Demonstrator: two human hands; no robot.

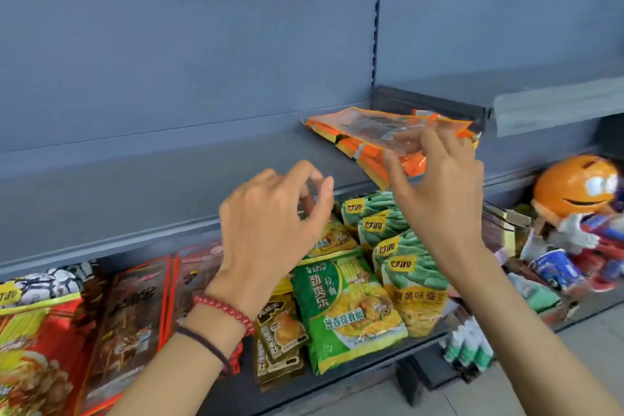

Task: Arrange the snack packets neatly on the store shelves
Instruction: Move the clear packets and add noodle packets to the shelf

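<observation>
Red beads of a bracelet [224,309] and a dark cord [202,341] circle the left wrist at the bottom of the view. Above them the left hand [273,223] hangs over the front edge of the upper shelf [152,186], fingers loosely curled and grasping nothing.

To its right the right hand [442,192] pinches the near edge of an orange packet [368,121], fingertips on top and thumb below. This packet is flat and long, with orange borders and a clear window showing dark contents. It is held roughly level, just above a stack of orange packets [361,150] at the right end of the upper shelf, by its front edge. That stack is uneven, its lower packets jutting forward.

Grey back panels rise behind, split by a slotted upright post [374,44].

On the lower shelf [364,378] lie other snacks:
- a green noodle packet [341,307]
- overlapping green-and-yellow packets [405,267] behind the right wrist
- olive-brown packets [280,338]
- dark red-edged packets [131,314]
- a red-and-yellow packet [33,331] at the left edge

Farther right sit an orange round-headed figure [574,186] and a blue cup [553,267], both blurred.
</observation>
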